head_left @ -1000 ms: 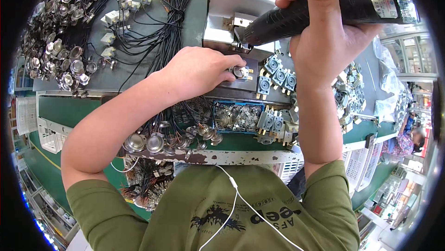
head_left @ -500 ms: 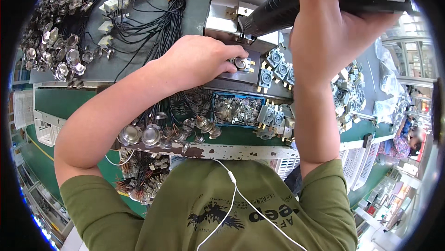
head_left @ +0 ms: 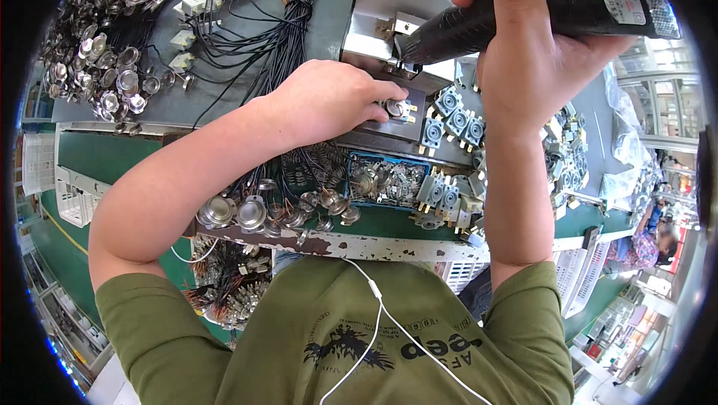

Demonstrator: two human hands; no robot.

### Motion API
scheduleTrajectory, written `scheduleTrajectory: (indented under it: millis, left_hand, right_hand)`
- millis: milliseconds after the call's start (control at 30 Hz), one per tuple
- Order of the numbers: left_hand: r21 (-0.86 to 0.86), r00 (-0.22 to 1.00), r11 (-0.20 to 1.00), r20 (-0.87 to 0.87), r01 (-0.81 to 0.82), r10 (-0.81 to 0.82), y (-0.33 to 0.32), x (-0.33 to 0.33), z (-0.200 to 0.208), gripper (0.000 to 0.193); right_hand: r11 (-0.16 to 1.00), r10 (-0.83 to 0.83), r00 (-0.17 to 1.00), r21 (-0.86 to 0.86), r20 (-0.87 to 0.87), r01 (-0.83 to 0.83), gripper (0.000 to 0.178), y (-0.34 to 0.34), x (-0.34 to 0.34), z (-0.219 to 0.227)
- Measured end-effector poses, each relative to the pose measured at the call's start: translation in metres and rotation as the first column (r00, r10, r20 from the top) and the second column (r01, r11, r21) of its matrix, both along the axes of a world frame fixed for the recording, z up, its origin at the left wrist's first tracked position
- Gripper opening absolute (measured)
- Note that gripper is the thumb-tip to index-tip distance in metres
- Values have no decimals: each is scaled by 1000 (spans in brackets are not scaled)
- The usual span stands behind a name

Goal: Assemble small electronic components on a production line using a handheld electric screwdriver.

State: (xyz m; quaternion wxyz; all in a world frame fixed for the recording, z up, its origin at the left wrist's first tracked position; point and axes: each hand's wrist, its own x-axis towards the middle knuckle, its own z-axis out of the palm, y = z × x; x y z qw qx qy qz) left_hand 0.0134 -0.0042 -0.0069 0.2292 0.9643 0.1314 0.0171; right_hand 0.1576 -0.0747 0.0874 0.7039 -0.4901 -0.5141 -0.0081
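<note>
My left hand has its thumb and fingers closed on a small metal-capped switch part with brass tabs. That part sits on a dark flat block in front of a silvery metal fixture. Wrapped around a black electric screwdriver is my right hand. The screwdriver lies nearly level, its narrow end pointing left at a small clamp on the fixture. Its bit is hard to make out there.
Grey square switch parts lie right of the block. Black wires with white connectors spread at the back left, beside many round metal caps. A blue tray of small metal pieces is nearer me. Another person is far right.
The whole view has shifted slightly to the right. The screwdriver's rear end has tilted a little; both hands keep their grips in nearly the same places.
</note>
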Motion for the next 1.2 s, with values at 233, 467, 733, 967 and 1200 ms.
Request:
scheduleTrajectory:
  millis: [233, 467, 733, 967, 1200]
  left_hand:
    - [-3, 999, 1000, 39, 17, -17, 2, 0, -7, 37]
    - [-14, 997, 1000, -71, 14, -15, 1, 3, 3, 37]
    - [26, 998, 999, 50, 31, -32, 2, -2, -9, 37]
    - [50, 996, 998, 70, 46, -49, 3, 1, -4, 36]
    - [75, 998, 997, 48, 35, -38, 4, 2, -6, 35]
  right_hand:
    - [996, -81, 993, -32, -86, 78, 19, -9, -25, 5]
    - [985, 129, 985, 102, 111, -140, 22, 0, 0, -6]
    - [993, 51, 995, -102, -90, -61, 20, -23, -16, 9]
    - [998, 46, 997, -38, -55, -48, 21, -42, 8, -1]
    - [997, 13, 997, -77, -76, -18, 19, -41, 12, -19]
